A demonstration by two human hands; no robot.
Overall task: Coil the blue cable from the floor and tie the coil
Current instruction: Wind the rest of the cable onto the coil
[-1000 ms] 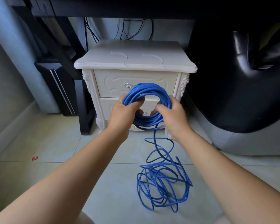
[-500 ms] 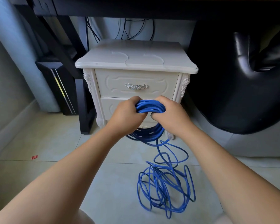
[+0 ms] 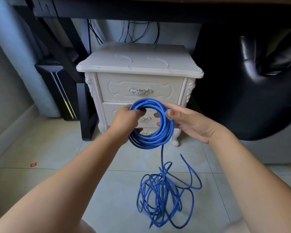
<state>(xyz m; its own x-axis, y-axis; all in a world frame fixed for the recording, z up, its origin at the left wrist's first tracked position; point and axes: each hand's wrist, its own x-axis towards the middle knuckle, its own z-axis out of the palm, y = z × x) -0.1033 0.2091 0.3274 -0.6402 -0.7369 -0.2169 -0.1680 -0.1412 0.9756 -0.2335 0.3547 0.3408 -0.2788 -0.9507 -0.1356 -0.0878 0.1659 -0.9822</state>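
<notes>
Reopened since half-second ago: squashed bundle now round ring. Loose tangle of blue round cable [image 3: 163,195] on pale tiled floor [image 3: 71,158], one strand rising to blue coil [image 3: 158,140]. Best feed equal loops, no twist. My left hand [image 3: 124,121] grips coil's left side; right hand [image 3: 188,125] pinches right side, thumb on clear plug [image 3: 168,115], before white carved nightstand [image 3: 139,64].

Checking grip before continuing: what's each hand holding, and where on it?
Both hold the blue cable coil: the left hand grips its upper-left arc, and the right hand pinches its right side.
</notes>
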